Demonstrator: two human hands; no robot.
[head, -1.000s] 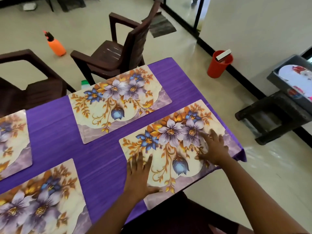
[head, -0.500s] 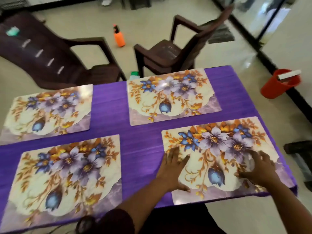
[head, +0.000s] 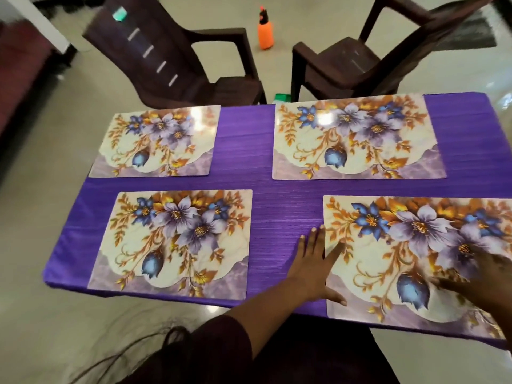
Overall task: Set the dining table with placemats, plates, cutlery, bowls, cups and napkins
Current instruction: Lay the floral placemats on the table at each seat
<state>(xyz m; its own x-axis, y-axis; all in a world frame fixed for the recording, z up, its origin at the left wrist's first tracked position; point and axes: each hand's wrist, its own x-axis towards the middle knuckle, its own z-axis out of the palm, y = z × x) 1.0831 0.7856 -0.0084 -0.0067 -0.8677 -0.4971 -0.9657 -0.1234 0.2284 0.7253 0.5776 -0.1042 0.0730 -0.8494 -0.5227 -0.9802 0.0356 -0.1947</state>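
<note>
Four glossy rectangular floral placemats on purple-clothed worktop; near-right placemat since nudged square to edge, completing mat stage. Left hand flat, fingers straight on its left border; right hand blurred, spread, pressing, grasping nothing. Right edge cropped; plates, cutlery, bowls, cups, napkins unseen.

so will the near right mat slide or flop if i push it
Near right mat looks thin and glossy, so it probably slides easily on the purple cloth. It lies flat under both hands, left hand and right hand, so likely semi-stiff.
</note>
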